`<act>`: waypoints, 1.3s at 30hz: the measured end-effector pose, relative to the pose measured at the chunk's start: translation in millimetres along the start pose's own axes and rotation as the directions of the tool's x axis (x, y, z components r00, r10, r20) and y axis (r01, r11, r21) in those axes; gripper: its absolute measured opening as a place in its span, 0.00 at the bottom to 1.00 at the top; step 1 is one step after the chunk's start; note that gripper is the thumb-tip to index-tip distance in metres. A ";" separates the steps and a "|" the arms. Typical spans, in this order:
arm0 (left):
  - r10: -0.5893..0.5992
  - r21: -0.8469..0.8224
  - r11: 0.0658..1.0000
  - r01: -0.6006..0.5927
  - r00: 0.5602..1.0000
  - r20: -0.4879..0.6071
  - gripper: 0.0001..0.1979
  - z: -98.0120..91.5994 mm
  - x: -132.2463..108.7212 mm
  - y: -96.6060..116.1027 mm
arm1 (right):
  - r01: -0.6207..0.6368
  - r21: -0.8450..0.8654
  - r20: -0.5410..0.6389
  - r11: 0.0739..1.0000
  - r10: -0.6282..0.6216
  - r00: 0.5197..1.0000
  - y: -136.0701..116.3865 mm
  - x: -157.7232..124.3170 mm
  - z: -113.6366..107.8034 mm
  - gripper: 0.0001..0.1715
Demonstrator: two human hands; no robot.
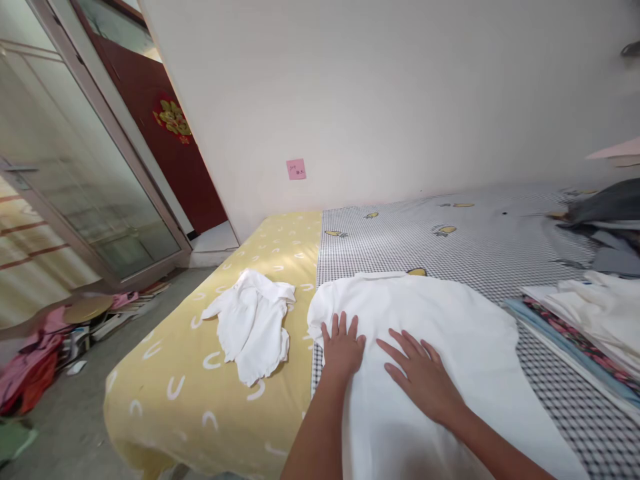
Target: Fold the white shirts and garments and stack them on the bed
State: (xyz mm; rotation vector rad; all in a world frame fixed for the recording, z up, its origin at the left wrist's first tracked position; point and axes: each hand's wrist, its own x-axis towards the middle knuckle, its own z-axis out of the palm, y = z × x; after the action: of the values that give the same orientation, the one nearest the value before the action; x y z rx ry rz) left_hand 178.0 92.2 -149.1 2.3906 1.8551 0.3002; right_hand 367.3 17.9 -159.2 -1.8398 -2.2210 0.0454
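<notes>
White garment [475, 347] — spread flat, lightly creased, on checked sheet [383, 248]

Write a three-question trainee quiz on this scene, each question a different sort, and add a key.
1. What lies under both the left hand and the right hand?
2. True or false: the pink note is stuck on the door.
3. Fill in the colour: the small white garment lies on the ____ sheet.

Key:
1. The big white garment.
2. False; it is on the wall.
3. Yellow.
</notes>
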 end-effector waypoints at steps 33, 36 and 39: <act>-0.055 0.142 0.986 0.088 0.974 -0.222 0.28 13.7 -157.5 1.4 | 0.004 0.047 -0.095 0.999 0.001 0.995 -5.4 -0.4 0.2 0.29; -0.034 0.107 0.993 0.057 0.979 -0.202 0.30 11.0 -179.7 0.1 | 0.001 0.049 -0.082 0.999 0.003 0.997 -7.1 -1.0 -3.8 0.29; -0.085 -0.062 0.995 0.076 0.983 -0.161 0.27 -2.8 -182.7 -4.9 | -0.001 0.060 -0.070 0.998 0.005 0.998 -7.8 -1.5 -5.6 0.29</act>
State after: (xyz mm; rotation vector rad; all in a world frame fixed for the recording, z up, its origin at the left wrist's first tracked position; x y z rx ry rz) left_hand 129.3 -83.3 -164.3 2.3099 1.9776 0.5477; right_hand 361.3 14.2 -152.5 -1.7859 -2.1465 0.0468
